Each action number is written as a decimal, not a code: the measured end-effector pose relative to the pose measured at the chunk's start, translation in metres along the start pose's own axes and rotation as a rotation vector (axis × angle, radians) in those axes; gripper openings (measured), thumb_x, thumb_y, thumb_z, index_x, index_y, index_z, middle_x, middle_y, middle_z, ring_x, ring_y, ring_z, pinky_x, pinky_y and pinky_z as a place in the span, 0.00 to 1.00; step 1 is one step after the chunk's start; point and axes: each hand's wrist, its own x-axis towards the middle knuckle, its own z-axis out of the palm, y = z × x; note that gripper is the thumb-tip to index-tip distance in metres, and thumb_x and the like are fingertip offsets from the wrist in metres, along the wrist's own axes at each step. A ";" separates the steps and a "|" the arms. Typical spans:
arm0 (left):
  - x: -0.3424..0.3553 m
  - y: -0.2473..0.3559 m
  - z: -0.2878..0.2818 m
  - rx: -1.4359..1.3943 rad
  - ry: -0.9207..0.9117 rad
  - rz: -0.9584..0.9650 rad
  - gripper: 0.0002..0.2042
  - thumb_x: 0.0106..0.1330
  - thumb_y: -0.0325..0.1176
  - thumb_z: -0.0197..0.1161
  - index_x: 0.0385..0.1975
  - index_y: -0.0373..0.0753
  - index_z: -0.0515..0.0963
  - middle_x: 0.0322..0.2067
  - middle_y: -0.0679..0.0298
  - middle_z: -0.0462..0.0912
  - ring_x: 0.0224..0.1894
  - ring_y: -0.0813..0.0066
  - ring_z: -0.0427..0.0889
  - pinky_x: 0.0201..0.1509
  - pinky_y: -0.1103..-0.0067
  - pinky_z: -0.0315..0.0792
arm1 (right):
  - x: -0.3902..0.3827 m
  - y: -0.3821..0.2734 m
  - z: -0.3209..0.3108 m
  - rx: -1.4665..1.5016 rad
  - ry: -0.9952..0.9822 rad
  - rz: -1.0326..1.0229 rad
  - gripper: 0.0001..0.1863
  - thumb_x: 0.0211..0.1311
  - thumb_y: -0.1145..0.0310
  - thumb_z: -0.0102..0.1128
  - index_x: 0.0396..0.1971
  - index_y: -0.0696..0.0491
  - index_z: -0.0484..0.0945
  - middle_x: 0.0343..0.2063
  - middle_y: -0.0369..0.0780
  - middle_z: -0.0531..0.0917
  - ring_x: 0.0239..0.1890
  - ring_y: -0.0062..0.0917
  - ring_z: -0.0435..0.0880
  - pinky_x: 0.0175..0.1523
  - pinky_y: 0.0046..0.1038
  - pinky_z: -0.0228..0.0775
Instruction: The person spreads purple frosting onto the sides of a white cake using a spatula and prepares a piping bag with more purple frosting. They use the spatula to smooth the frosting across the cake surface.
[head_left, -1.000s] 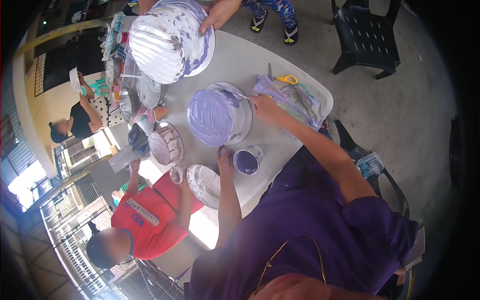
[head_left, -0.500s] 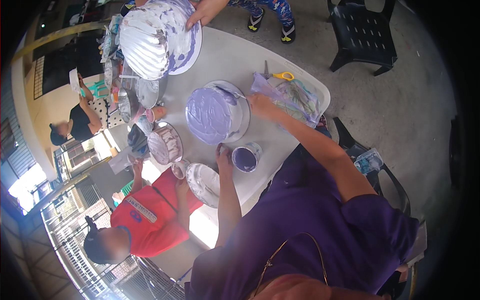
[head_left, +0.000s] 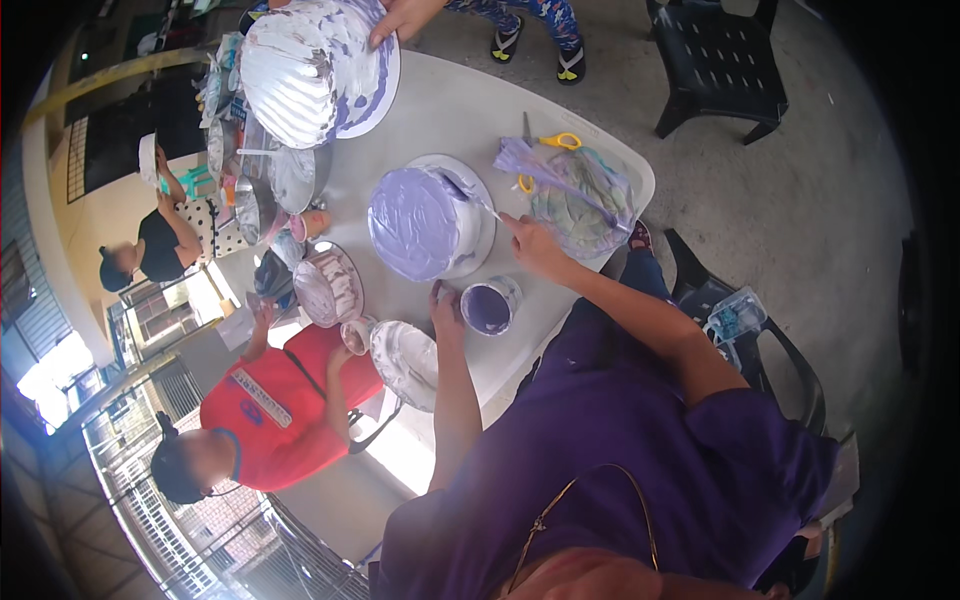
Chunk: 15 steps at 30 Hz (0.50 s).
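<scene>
A round cake coated in light purple frosting stands on a round white cake board on the table. My right hand is closed around a thin spatula, its forefinger stretched along it. The spatula's blade reaches to the frosting on the cake's right side. With curled fingers, my left hand grips the near edge of the cake board; its fingertips are partly hidden. Right beside that hand is a tub of purple frosting.
Yellow-handled scissors and a smeared plastic piping bag lie at the right. Another person's hand touches a white-and-purple cake at the back. A person in red works at the left beside smaller cakes. Black chairs stand beyond the table.
My right hand has shifted slightly toward me and right, and the spatula shows more. My left hand stays at the board. The person in red has leaned left.
</scene>
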 end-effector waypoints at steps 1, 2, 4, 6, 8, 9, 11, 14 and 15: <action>0.001 0.000 -0.002 0.001 -0.020 0.010 0.25 0.51 0.17 0.44 0.52 0.37 0.55 0.39 0.54 0.67 0.37 0.67 0.70 0.40 0.75 0.69 | -0.004 -0.001 0.006 -0.031 0.024 -0.040 0.24 0.46 0.80 0.45 0.48 0.59 0.62 0.27 0.50 0.70 0.28 0.42 0.72 0.33 0.34 0.66; 0.002 -0.001 -0.004 0.000 -0.019 0.009 0.25 0.51 0.17 0.44 0.52 0.37 0.55 0.39 0.54 0.67 0.37 0.67 0.70 0.40 0.75 0.69 | -0.009 -0.006 0.007 -0.031 0.023 -0.040 0.24 0.46 0.80 0.45 0.48 0.59 0.62 0.27 0.50 0.70 0.28 0.42 0.72 0.33 0.34 0.66; 0.002 -0.003 -0.005 0.014 0.004 0.010 0.25 0.51 0.17 0.44 0.52 0.36 0.55 0.38 0.54 0.67 0.37 0.67 0.70 0.39 0.76 0.69 | -0.023 -0.022 0.002 0.115 0.000 -0.088 0.23 0.46 0.81 0.44 0.48 0.59 0.62 0.26 0.50 0.70 0.26 0.41 0.71 0.31 0.33 0.65; 0.000 -0.004 -0.003 0.012 -0.008 0.010 0.25 0.51 0.17 0.44 0.52 0.36 0.55 0.38 0.54 0.67 0.36 0.68 0.70 0.39 0.76 0.69 | -0.032 -0.028 -0.004 0.145 0.025 -0.099 0.24 0.45 0.82 0.44 0.48 0.59 0.61 0.23 0.47 0.68 0.24 0.36 0.69 0.30 0.30 0.63; 0.000 -0.005 -0.005 0.008 -0.021 0.013 0.25 0.51 0.17 0.45 0.52 0.36 0.55 0.37 0.55 0.67 0.35 0.69 0.70 0.39 0.77 0.68 | -0.037 -0.026 -0.004 0.175 0.049 -0.114 0.26 0.44 0.83 0.44 0.49 0.59 0.60 0.21 0.44 0.66 0.21 0.31 0.67 0.28 0.28 0.61; 0.002 -0.006 -0.007 0.002 -0.024 0.021 0.24 0.51 0.18 0.45 0.52 0.36 0.55 0.36 0.56 0.67 0.34 0.70 0.70 0.38 0.78 0.68 | -0.039 -0.020 -0.003 0.185 0.081 -0.105 0.25 0.45 0.83 0.44 0.49 0.58 0.61 0.20 0.43 0.66 0.21 0.31 0.67 0.28 0.28 0.60; 0.000 -0.006 -0.005 -0.005 -0.028 0.029 0.24 0.51 0.18 0.45 0.52 0.36 0.55 0.35 0.56 0.67 0.33 0.71 0.69 0.38 0.78 0.68 | -0.041 -0.014 -0.007 0.191 0.112 -0.096 0.24 0.45 0.83 0.44 0.48 0.58 0.62 0.20 0.43 0.66 0.21 0.30 0.66 0.27 0.27 0.59; -0.005 -0.004 0.001 -0.049 -0.018 0.031 0.24 0.51 0.18 0.45 0.52 0.36 0.56 0.33 0.58 0.67 0.31 0.73 0.68 0.36 0.79 0.67 | -0.045 -0.011 -0.026 0.194 0.170 -0.082 0.21 0.46 0.83 0.45 0.44 0.58 0.66 0.20 0.43 0.67 0.20 0.31 0.67 0.27 0.28 0.59; -0.004 -0.006 -0.003 -0.048 -0.036 0.044 0.24 0.51 0.18 0.45 0.52 0.36 0.56 0.33 0.59 0.67 0.31 0.73 0.68 0.36 0.79 0.67 | -0.044 -0.014 -0.037 0.139 0.160 -0.084 0.18 0.46 0.82 0.46 0.41 0.57 0.69 0.22 0.44 0.69 0.22 0.34 0.70 0.29 0.30 0.61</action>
